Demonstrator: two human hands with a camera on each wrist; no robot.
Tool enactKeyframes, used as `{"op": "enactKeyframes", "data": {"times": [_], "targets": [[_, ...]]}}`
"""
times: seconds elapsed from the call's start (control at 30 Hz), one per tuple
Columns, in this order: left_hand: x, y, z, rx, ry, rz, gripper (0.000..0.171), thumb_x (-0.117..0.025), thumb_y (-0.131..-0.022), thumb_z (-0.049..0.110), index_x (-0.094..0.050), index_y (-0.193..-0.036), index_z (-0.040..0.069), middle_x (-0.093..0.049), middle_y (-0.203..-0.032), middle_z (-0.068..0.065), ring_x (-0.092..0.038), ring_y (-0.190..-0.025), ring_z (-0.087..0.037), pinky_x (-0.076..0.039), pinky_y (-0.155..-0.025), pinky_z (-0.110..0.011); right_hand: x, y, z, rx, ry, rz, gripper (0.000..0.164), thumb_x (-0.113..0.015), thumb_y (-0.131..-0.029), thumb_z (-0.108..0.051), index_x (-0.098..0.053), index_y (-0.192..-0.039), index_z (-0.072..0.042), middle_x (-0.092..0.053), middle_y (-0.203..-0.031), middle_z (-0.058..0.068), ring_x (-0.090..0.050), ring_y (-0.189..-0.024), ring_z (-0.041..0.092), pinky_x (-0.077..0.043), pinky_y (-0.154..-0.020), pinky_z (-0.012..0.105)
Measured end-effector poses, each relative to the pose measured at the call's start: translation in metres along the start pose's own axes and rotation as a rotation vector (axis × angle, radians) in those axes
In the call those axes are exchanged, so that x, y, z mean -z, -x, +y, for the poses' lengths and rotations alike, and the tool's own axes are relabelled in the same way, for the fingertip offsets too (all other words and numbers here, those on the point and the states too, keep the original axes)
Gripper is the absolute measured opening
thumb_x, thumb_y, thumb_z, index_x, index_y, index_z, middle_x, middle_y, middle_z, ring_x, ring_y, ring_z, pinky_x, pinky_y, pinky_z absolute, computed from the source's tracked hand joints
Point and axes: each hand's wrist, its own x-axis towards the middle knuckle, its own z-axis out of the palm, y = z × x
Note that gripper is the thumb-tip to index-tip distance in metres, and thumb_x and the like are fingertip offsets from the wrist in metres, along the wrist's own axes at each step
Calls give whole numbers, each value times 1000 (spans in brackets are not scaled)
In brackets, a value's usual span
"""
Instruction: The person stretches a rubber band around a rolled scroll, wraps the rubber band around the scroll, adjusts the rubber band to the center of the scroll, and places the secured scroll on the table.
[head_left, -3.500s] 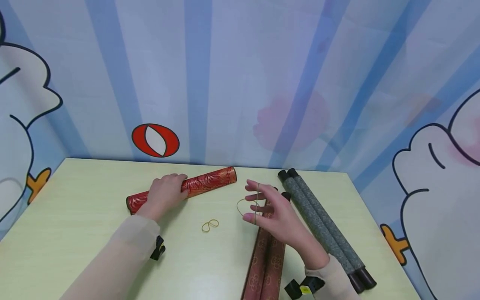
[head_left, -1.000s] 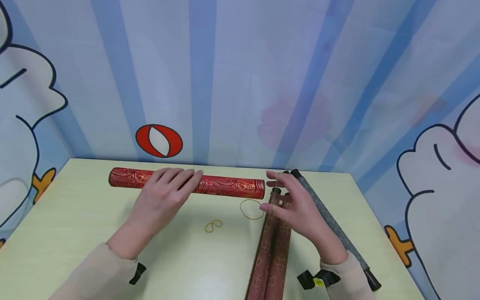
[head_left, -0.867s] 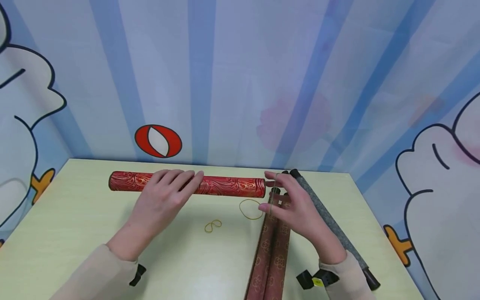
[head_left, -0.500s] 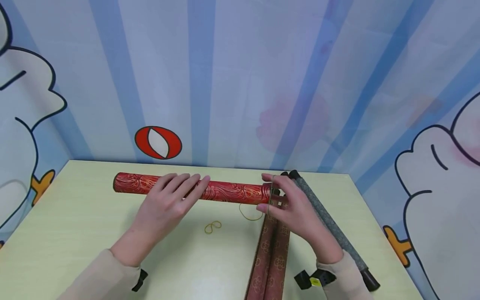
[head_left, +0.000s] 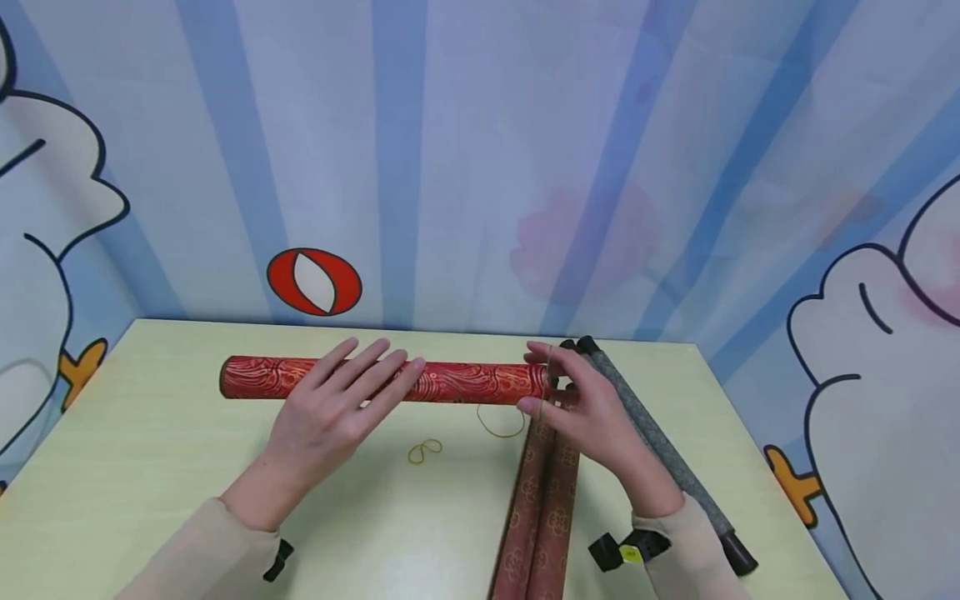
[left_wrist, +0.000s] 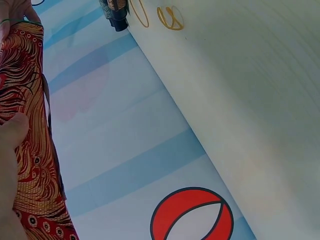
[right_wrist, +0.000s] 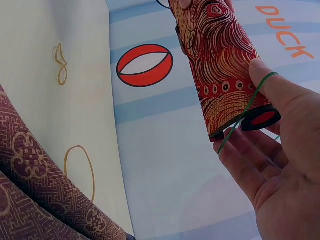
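My left hand (head_left: pixel 330 408) grips a red-and-gold patterned scroll (head_left: pixel 480 383) near its middle, fingers over the far side. In the left wrist view its thumb (left_wrist: pixel 15 130) lies along the scroll. The scroll is held level above the table. My right hand (head_left: pixel 585 408) spreads a green rubber band (right_wrist: pixel 250 105) between thumb and fingers. The scroll's right end sits between them, with the thumb tip (right_wrist: pixel 257 67) against its side. The band crosses the scroll's end, which shows a dark rim and a red centre. Two yellow rubber bands (head_left: pixel 425 452) (head_left: pixel 501 423) lie on the table below.
Two brown-red scrolls (head_left: pixel 551 508) with a flower pattern lie side by side under my right hand. Beyond them are two grey scrolls (head_left: pixel 667 450) with black ends, partly hidden by the right arm. The pale table (head_left: pixel 150 467) ends at a striped cartoon backdrop (head_left: pixel 465 167).
My left hand has lifted the red scroll off the table, levelled it and moved it right. Its end is now between my right thumb and fingers, at the green band.
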Motion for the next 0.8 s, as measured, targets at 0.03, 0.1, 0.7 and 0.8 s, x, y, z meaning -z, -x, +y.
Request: {"op": "enactKeyframes", "data": {"times": [0.03, 0.1, 0.7, 0.8], "targets": [[0, 0, 0, 1, 5, 0, 37, -45, -114, 3, -72, -138, 9, -77, -123, -10, -74, -116, -31, -59, -101, -51, 0, -1, 1, -5, -9, -2, 70, -83, -94, -9, -51, -156, -8, -62, -147, 15, -62, -112, 25, -63, -96, 39], [0, 1, 0, 3, 16, -11, 38, -44, -114, 3, -72, -139, 9, -77, -124, -10, -74, -116, -31, -59, -101, -51, 0, -2, 3, -19, -23, -8, 71, -83, -94, -9, -51, -157, -8, -61, -148, 15, -61, -113, 25, -62, -98, 40], [-1, 2, 0, 5, 27, -49, 38, -41, -115, 5, -72, -138, 9, -78, -121, -11, -75, -113, -32, -58, -102, -55, -6, 1, 7, -25, -110, -6, 79, -87, -90, -6, -49, -159, -13, -54, -152, 15, -58, -128, 30, -62, -97, 36], [0, 2, 0, 1, 38, -60, 39, -40, -116, 5, -72, -138, 8, -77, -121, -12, -75, -112, -32, -58, -103, -56, -6, 0, 6, -11, -100, -3, 78, -88, -89, -6, -50, -158, -14, -55, -150, 13, -57, -125, 29, -62, -98, 38]]}}
